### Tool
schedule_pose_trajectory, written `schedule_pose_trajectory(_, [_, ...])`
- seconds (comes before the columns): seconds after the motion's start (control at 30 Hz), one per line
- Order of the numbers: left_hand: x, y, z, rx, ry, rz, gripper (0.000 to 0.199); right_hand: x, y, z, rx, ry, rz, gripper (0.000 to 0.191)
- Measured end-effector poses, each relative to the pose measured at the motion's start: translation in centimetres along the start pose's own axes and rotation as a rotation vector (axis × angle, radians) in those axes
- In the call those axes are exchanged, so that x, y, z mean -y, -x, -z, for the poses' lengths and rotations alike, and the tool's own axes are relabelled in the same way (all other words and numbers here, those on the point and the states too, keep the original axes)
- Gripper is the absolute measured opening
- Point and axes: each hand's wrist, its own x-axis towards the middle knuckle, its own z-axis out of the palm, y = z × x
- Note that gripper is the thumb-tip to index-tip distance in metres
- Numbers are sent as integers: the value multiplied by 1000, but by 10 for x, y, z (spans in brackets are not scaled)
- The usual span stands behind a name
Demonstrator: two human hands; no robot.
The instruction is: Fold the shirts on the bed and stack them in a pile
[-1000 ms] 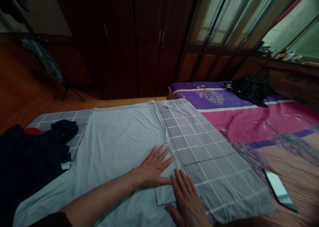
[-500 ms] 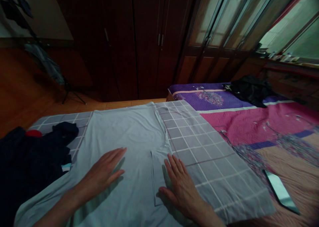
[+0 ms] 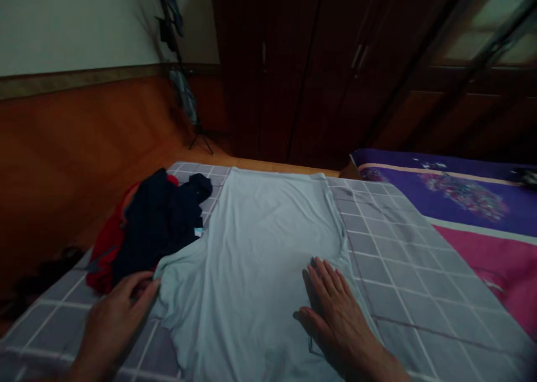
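Note:
A pale grey-blue shirt (image 3: pixel 268 231) lies spread over the checked cloth, its left side bunched into loose folds. At that left edge my left hand (image 3: pixel 115 317) is closed, with thumb and fingers pinching the fabric of the shirt. My right hand (image 3: pixel 338 306) is open, palm down, with its fingers stretched out over the right part of the shirt; whether it presses on the fabric I cannot tell. A small dark-edged corner of a flap or pocket shows beneath that palm, mostly hidden.
Dark navy and red clothes (image 3: pixel 155 225) are heaped left of the shirt. A grey checked cloth (image 3: pixel 390 248) covers the surface under everything. Beyond it are a purple and pink bedspread (image 3: pixel 419 175), a dark wardrobe (image 3: pixel 289 80) and a stand with hanging items (image 3: pixel 182 91).
The view has swung left. My left hand has gone from lying open over the shirt to pinching its left edge. The right hand stays flat over the shirt's right part.

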Motion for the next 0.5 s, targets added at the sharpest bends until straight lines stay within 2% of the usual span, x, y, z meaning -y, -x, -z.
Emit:
schedule_pose_trajectory(0.1, [-12,4,-4,115,30,77,47,5,-24,-6,-44,-17,96,69])
schedule_pose_trajectory(0.17, [-17,5,-8,142,41,92,50,8,-39,-13,-58,-41,139,67])
schedule_pose_trajectory(0.33, [-16,4,-18,160,73,181,44,11,-56,-31,-69,-133,95,60])
schedule_pose_trajectory(0.43, [-16,3,-21,125,155,141,33,8,-56,-35,-78,-213,56,56])
schedule_pose_trajectory(0.5, [-18,3,-20,84,295,139,31,6,-54,-34,-92,-288,43,52])
